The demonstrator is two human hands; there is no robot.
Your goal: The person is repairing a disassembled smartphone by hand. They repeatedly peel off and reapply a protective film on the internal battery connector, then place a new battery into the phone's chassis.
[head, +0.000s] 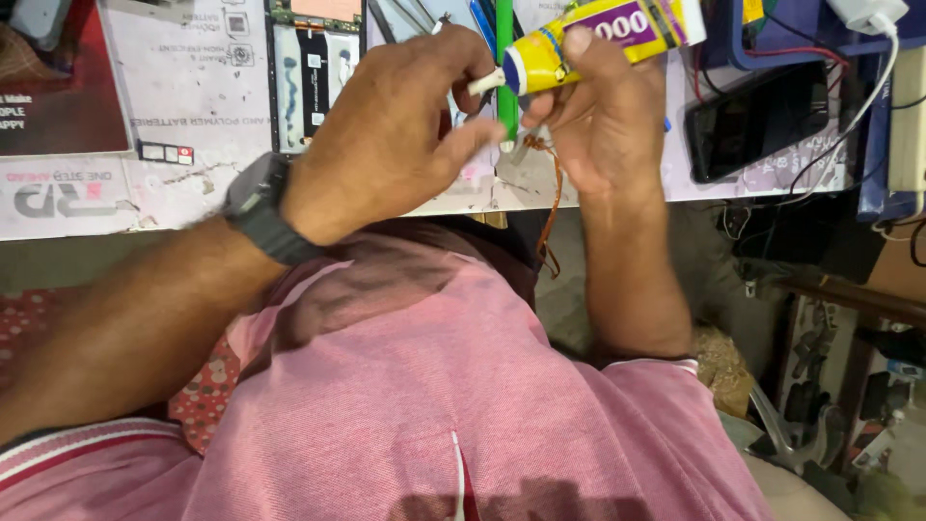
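Note:
My right hand (pixel 598 116) grips a yellow and purple glue tube (pixel 598 39), holding it level above the worktop's front edge. My left hand (pixel 386 135), with a black watch (pixel 258 207) on its wrist, pinches the tube's white nozzle cap (pixel 485 82) between finger and thumb. A green stick-like tool (pixel 504 58) stands upright between the two hands, partly hidden by them. Thin orange wire (pixel 552 207) dangles below my right hand.
An opened phone (pixel 313 68) with exposed boards lies on the white printed worktop (pixel 193 106) to the left. A dark phone (pixel 757 121) lies at right, next to a white charger and cable (pixel 868 58). Clutter and tools sit low at right.

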